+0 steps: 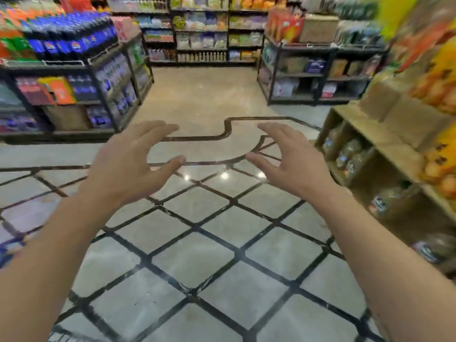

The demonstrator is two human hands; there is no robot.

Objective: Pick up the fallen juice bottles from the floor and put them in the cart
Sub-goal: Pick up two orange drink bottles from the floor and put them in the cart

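My left hand (130, 156) and my right hand (286, 159) are stretched out in front of me at chest height, palms facing each other, fingers spread and curved, both holding nothing. Below them lies grey floor (197, 255) with a black diamond grid. I see no fallen juice bottle on the floor and no cart anywhere in the view. The picture is blurred by motion, mostly at the right edge.
A dark shelf unit with blue cola bottles (69, 43) stands at the left. A wooden shelf with orange juice bottles (436, 87) and jars runs along the right. Another dark rack (318, 70) stands back right, with wall shelves (202, 30) behind the open aisle.
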